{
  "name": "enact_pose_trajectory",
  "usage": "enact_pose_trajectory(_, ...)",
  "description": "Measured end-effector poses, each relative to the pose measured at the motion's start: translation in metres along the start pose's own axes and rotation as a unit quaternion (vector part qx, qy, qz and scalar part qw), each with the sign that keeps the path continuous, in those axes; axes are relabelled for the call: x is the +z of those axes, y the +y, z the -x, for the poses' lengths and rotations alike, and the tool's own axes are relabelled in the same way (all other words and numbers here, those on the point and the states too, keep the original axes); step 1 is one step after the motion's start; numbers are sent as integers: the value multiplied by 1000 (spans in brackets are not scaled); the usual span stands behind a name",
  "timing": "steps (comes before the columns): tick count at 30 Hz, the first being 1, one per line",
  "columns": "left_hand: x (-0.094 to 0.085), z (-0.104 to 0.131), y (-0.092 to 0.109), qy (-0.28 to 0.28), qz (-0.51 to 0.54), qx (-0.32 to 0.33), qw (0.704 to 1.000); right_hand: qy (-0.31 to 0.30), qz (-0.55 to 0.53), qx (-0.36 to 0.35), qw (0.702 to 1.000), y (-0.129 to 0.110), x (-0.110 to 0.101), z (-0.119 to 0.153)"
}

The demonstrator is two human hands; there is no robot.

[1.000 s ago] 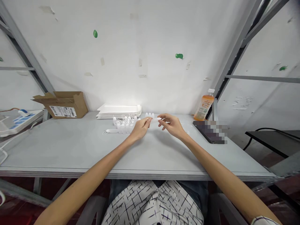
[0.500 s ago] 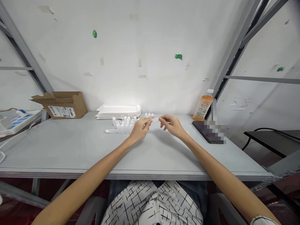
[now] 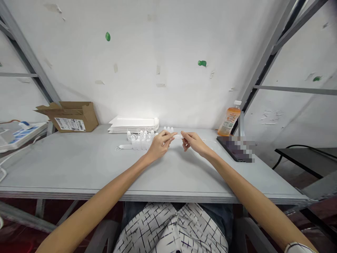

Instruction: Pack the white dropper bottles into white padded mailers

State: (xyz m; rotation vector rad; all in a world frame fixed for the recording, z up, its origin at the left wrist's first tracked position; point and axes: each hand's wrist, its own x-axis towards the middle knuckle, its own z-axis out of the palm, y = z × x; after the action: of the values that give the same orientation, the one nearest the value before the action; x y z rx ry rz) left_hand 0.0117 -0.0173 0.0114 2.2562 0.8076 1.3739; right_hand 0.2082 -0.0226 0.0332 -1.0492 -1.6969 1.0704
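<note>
White unit with blue patches point(image 3: 22, 138) at far left edge. Then a cardboard box point(image 3: 70, 118), flaps up, white label on front, at back left of the grey table point(image 3: 79, 165). Next, a stack of flat white pieces point(image 3: 133, 125) near the wall point(image 3: 158, 102). Just in front of it, a cluster of small white bottles point(image 3: 139, 144), packed close; a white strip point(image 3: 125, 147) with a thin loop lies at its left side. Left hand point(image 3: 159, 144) hides the cluster's right end; thumb and index finger nearly closed, pinching the left end of a small whitish piece point(image 3: 178, 136). That piece is held level above the table, bridging both hands; detail too small to read. Behind, a short row of white tops point(image 3: 168, 129). Right hand point(image 3: 193, 141) pinches the piece's right end, thumb and index together, other fingers curled under. Further right, an orange drink bottle point(image 3: 229, 120) standing at the back, a dark phone point(image 3: 231, 150) lying flat, partly pixelated, then a black shelf point(image 3: 308, 160) past the table edge
</note>
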Motion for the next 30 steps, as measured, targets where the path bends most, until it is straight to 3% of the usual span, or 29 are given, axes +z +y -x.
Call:
enact_pose_trajectory(3, -1, -1, 1, 4, 5, -8, 1000, 4, -31, 22, 999, -3, -1, 0)
enact_pose_trajectory(8, -3, -3, 2, 17, 62, -93, 994, 34, 24, -30, 999, -4, -1, 2)
enact_pose_trajectory(13, -2, -5, -4, -3, 143, -139, 980, 19, 88, -81, 993, 0, 2, 5)
enact_pose_trajectory(20, -4, -5, -5, -52, 157, -114, 980, 9, 111, -92, 990, -4, -8, 7)
enact_pose_trajectory(25, -11, -5, 1, -61, 81, -96, 990, -23, 71, -79, 994, -4, -11, 5)
enact_pose_trajectory(30, -12, -5, 5, -34, -6, -51, 998, -42, 18, -59, 997, -1, -7, 4)
